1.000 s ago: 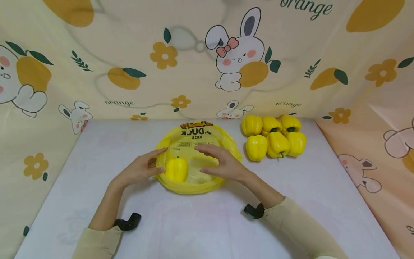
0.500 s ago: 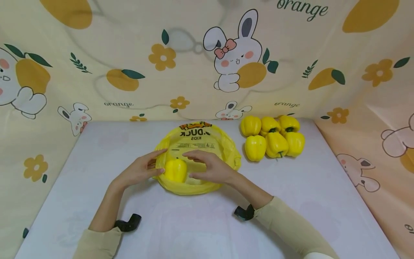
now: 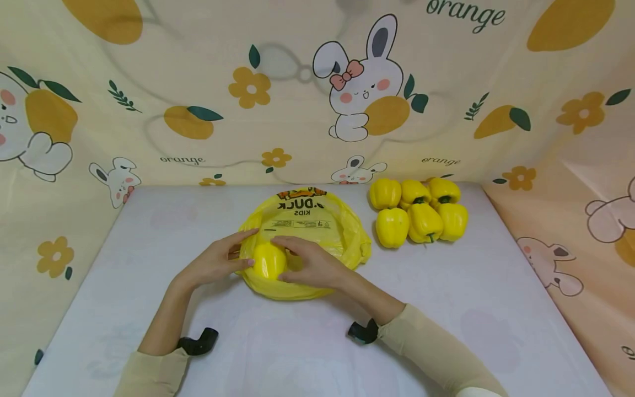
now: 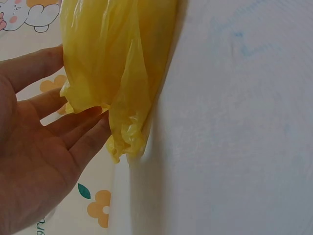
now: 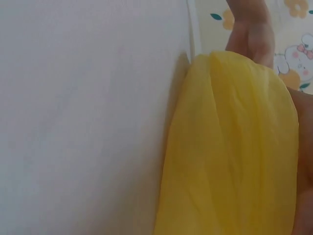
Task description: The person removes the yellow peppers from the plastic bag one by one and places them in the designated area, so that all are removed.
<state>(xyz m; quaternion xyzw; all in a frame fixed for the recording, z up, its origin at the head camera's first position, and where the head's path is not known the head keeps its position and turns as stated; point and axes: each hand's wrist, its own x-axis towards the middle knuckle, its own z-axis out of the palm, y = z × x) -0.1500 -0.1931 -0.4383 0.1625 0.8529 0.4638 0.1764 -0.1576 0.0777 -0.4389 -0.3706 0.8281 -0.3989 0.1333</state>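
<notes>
In the head view a yellow plastic bag (image 3: 307,223) with black print stands on the table, its mouth spread wide. One yellow bell pepper (image 3: 268,262) sits inside at its left. My right hand (image 3: 312,262) reaches in over the bag's near rim, fingers over the pepper's top and thumb against its lower right side. At the left rim my left hand (image 3: 213,259) rests against the bag with fingers fairly straight. The left wrist view shows those fingers (image 4: 88,139) touching the bag's outside. The bag wall (image 5: 234,147) hides most of my right hand in the right wrist view.
Several more yellow bell peppers (image 3: 425,221) lie grouped to the right of the bag, near the table's back edge. A patterned cloth (image 3: 292,110) with rabbits and oranges rises behind and at both sides of the white table (image 3: 278,347).
My right hand has moved left inside the bag, from beside the bell pepper to around it. The left hand, bag and other peppers look about the same.
</notes>
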